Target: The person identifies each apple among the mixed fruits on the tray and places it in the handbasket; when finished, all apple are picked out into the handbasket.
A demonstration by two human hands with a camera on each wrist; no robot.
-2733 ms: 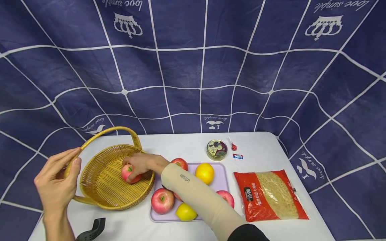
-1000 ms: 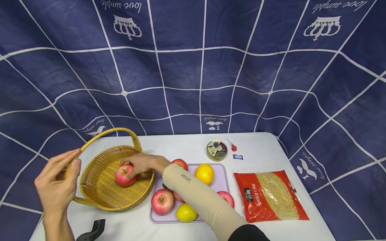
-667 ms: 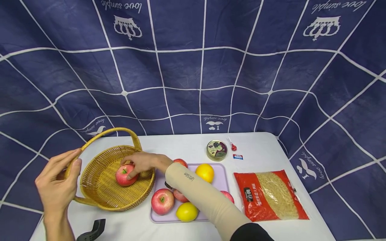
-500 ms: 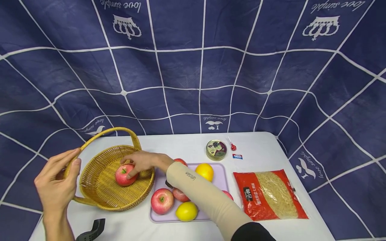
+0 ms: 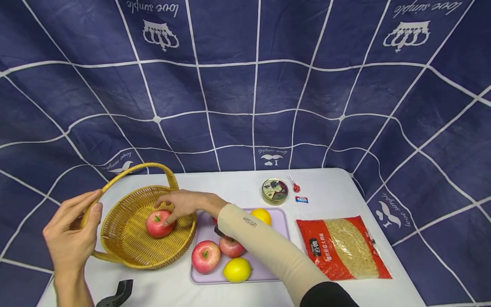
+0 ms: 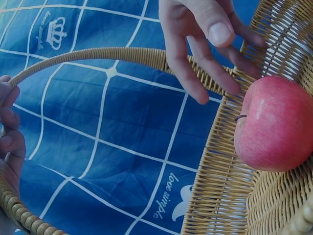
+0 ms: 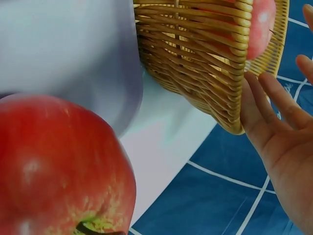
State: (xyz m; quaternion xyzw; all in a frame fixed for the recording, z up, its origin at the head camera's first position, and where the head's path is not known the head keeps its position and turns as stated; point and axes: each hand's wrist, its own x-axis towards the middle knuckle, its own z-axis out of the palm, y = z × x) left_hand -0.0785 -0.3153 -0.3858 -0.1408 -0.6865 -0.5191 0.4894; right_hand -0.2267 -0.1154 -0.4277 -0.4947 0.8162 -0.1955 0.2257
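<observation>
A yellow woven basket [image 5: 130, 238] with a tall arched handle [image 5: 132, 169] stands at the table's left. My left hand [image 5: 73, 230] holds that handle between thumb and fingers. Inside the basket lies a red apple [image 5: 160, 223], stem up. My right hand [image 5: 184, 202] is over the basket's right rim beside the apple. In the left wrist view the fingers of this right hand [image 6: 200, 44] are spread and appear apart from the apple [image 6: 276, 122]. The right wrist view also has the right hand [image 7: 288, 156] with extended fingers at the rim.
A lilac tray [image 5: 264, 268] holds several apples [image 5: 206, 256], a lemon [image 5: 237, 270] and an orange [image 5: 262, 215], partly under the right forearm. Farther right are a round tin [image 5: 274, 191], lollipop [image 5: 296, 186], small red-blue packet [image 5: 301, 199] and red pasta bag [image 5: 345, 247].
The apple moved slightly left within the basket in my right hand, which has since let go. That hand has risen a little and drawn right. My left hand stays on the handle.
</observation>
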